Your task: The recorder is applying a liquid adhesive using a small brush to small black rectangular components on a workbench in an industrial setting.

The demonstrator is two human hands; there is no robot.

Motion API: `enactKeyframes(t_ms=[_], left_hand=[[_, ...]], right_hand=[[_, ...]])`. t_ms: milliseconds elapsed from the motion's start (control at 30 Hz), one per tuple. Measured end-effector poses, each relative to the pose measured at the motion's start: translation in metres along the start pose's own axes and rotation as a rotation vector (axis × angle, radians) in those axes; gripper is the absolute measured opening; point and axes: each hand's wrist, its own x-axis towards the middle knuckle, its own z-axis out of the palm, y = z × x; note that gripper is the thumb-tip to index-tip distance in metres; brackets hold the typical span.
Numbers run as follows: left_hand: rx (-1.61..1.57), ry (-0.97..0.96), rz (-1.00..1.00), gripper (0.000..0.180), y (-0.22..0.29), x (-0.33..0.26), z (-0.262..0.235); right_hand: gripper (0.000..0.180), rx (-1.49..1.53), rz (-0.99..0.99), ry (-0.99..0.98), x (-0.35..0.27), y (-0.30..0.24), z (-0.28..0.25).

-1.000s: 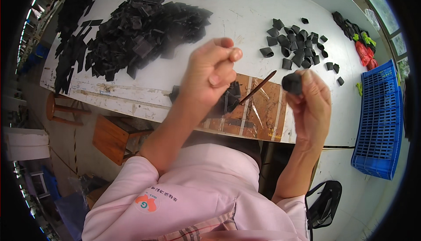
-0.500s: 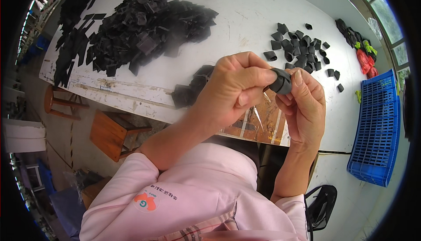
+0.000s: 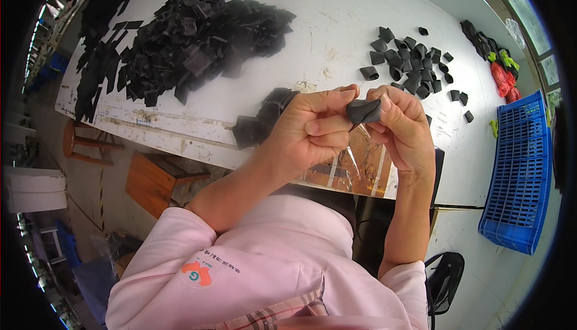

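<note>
My left hand [image 3: 312, 131] and my right hand [image 3: 404, 127] meet above the near edge of the white table [image 3: 336, 23], both pinching one small black folded piece [image 3: 364, 111] between thumbs and fingers. Just behind my left hand lies a short stack of flat black pieces [image 3: 262, 123]. A large heap of flat black pieces [image 3: 192, 35] covers the far left of the table. A smaller group of folded black pieces [image 3: 415, 65] lies at the far right, beyond my right hand.
A blue plastic crate [image 3: 522, 174] stands on the floor at the right. Wooden stools [image 3: 150, 183] sit under the table's left side. Red and green items [image 3: 502, 71] lie at the far right edge. A dark bag [image 3: 445, 276] rests on the floor.
My left hand came over from the middle to meet my right hand. The black piece, first held by the right hand alone, is now gripped by both.
</note>
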Motion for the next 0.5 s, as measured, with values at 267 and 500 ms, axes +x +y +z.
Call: enactKeyframes(t_ms=[267,500], left_hand=[[0.978,0.09,0.477,0.024,-0.012,-0.004,0.011],[1.579,-0.205,0.893,0.013,-0.013,0.001,0.028]], right_hand=[[0.029,-0.603,-0.158,0.29,-0.004,0.008,0.002],[0.032,-0.856,-0.671,0.413,-0.026,0.015,0.018]])
